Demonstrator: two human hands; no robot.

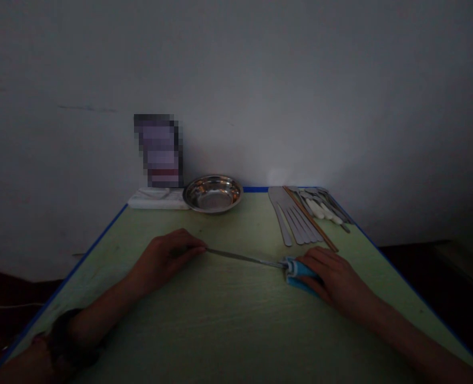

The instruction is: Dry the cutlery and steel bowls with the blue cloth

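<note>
A long, thin metal utensil [240, 257] stretches between my two hands above the table; its exact kind does not show. My left hand [168, 255] pinches one end of it between thumb and fingers. Around the other end is a folded blue cloth [294, 268], gripped by my right hand [332, 269]. That end of the utensil is hidden inside the cloth.
On the green table [204, 330] with blue edging, a steel bowl [213, 198] stands at the back. Left of it lies a white block [158, 199] below a pixelated upright panel [160, 152]. Flat metal utensils [298, 224], brown chopsticks [310, 217] and white-handled cutlery [316, 208] lie back right.
</note>
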